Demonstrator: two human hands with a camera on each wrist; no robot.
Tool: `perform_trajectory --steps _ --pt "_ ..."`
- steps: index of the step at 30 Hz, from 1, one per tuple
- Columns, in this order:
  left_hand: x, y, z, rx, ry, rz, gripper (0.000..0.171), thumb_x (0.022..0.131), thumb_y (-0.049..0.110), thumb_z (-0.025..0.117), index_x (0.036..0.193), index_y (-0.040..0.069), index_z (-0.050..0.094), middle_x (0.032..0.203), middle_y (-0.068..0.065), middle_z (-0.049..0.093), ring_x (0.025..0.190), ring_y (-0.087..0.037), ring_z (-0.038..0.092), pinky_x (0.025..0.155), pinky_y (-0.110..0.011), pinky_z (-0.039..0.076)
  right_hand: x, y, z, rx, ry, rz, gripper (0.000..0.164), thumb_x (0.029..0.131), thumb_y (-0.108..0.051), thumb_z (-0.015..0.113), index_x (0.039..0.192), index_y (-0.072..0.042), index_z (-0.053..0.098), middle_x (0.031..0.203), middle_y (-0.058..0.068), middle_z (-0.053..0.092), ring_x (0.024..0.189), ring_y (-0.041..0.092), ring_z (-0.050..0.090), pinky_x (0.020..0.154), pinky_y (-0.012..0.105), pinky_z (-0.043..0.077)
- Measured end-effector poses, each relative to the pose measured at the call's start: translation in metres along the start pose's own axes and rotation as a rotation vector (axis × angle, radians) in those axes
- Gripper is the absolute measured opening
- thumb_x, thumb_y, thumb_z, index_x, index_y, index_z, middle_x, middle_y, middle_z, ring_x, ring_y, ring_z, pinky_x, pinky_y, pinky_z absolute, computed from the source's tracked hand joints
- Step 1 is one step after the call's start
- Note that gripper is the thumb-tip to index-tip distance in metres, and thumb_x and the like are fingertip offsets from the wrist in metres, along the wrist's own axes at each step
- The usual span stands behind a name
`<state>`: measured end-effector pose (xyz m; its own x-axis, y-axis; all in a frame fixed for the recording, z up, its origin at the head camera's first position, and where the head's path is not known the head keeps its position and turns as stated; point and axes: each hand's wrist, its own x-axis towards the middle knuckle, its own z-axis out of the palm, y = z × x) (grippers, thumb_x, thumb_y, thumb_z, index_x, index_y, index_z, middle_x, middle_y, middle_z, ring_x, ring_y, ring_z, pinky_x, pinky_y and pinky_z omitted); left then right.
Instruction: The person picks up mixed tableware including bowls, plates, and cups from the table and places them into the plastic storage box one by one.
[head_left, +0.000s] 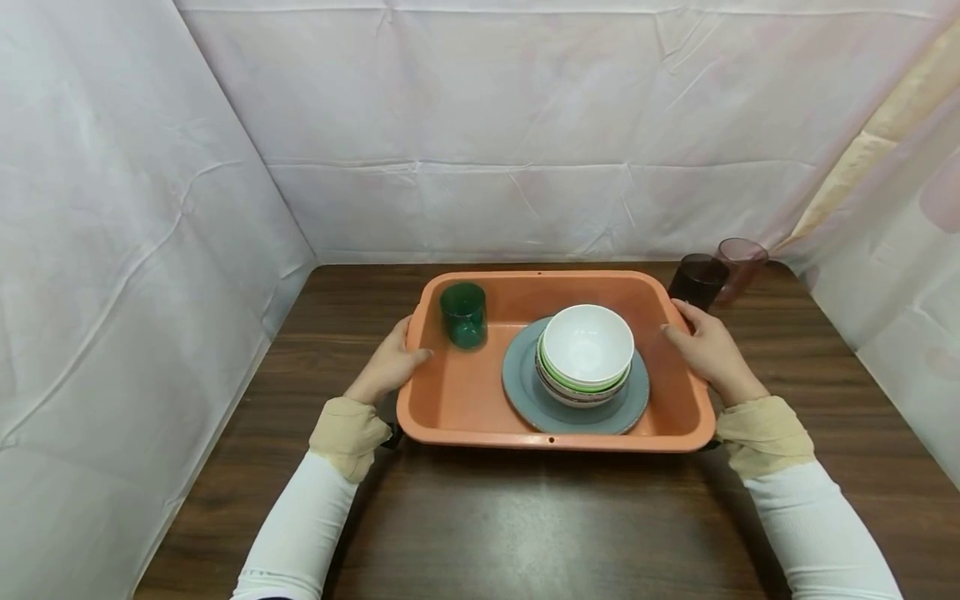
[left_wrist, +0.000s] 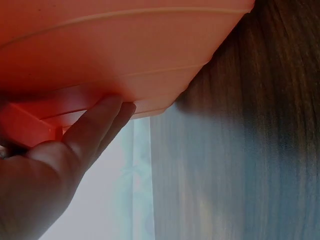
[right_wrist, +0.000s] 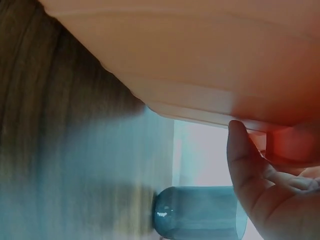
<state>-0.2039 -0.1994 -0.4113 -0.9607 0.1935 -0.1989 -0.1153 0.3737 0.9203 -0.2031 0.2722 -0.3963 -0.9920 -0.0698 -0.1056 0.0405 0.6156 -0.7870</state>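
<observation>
An orange plastic tub [head_left: 465,425] spans the space between both hands in the head view. My left hand [head_left: 388,362] grips its left rim, thumb over the edge. My right hand [head_left: 711,350] grips the opposite rim the same way. Inside, a dark green cup [head_left: 464,315] stands at the back left. Towards the right lies a grey-blue plate [head_left: 521,387] with a stack of bowls on it, a white bowl [head_left: 588,343] on top. In the left wrist view, fingers [left_wrist: 95,125] press under the tub's rim; the right wrist view shows fingers [right_wrist: 242,155] beneath the other rim.
Behind my right hand, a dark cup [head_left: 697,282] and a pinkish clear cup [head_left: 741,267] stand on the brown wooden table [head_left: 540,525]. White cloth sheeting [head_left: 480,133] hangs at the back and along both sides of the table.
</observation>
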Motion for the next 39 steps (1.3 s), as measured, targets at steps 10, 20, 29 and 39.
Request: perform_trajectory --steps 10,20,29,39 --pt "-0.003 0.0 0.0 -0.006 0.009 0.013 0.079 0.102 0.005 0.053 0.168 0.002 0.009 0.152 -0.032 0.046 0.125 -0.045 0.064 0.103 -0.05 0.057 0.013 -0.004 -0.015 0.079 0.292 0.003 0.083 0.106 -0.044 0.056 0.167 -0.001 0.02 0.154 0.033 0.044 0.136 0.047 0.048 0.09 0.027 0.048" --pt "-0.004 0.0 0.002 -0.008 0.017 0.005 0.078 0.102 0.006 0.053 0.167 0.001 0.01 0.157 -0.03 0.041 0.13 -0.045 0.061 0.11 -0.054 0.052 0.049 0.022 -0.017 0.091 0.584 0.038 0.088 0.1 -0.037 0.066 0.167 -0.004 0.02 0.158 0.028 0.03 0.135 0.038 0.042 0.114 0.043 0.039" --pt "-0.002 -0.001 0.002 -0.044 0.021 0.028 0.08 0.099 0.005 0.054 0.167 0.001 0.012 0.159 -0.03 0.04 0.132 -0.045 0.059 0.11 -0.054 0.051 0.073 0.038 -0.012 0.064 0.59 0.118 0.097 0.098 -0.042 0.068 0.167 -0.002 0.014 0.164 0.031 0.025 0.15 0.051 0.033 0.126 0.06 0.027" --pt "-0.001 -0.001 0.004 -0.072 0.006 0.049 0.081 0.099 0.003 0.054 0.167 0.001 0.011 0.158 -0.031 0.041 0.132 -0.047 0.059 0.108 -0.053 0.053 0.085 0.044 -0.01 0.076 0.568 0.184 0.092 0.098 -0.041 0.067 0.164 -0.005 0.015 0.165 0.029 0.026 0.15 0.051 0.033 0.126 0.06 0.028"
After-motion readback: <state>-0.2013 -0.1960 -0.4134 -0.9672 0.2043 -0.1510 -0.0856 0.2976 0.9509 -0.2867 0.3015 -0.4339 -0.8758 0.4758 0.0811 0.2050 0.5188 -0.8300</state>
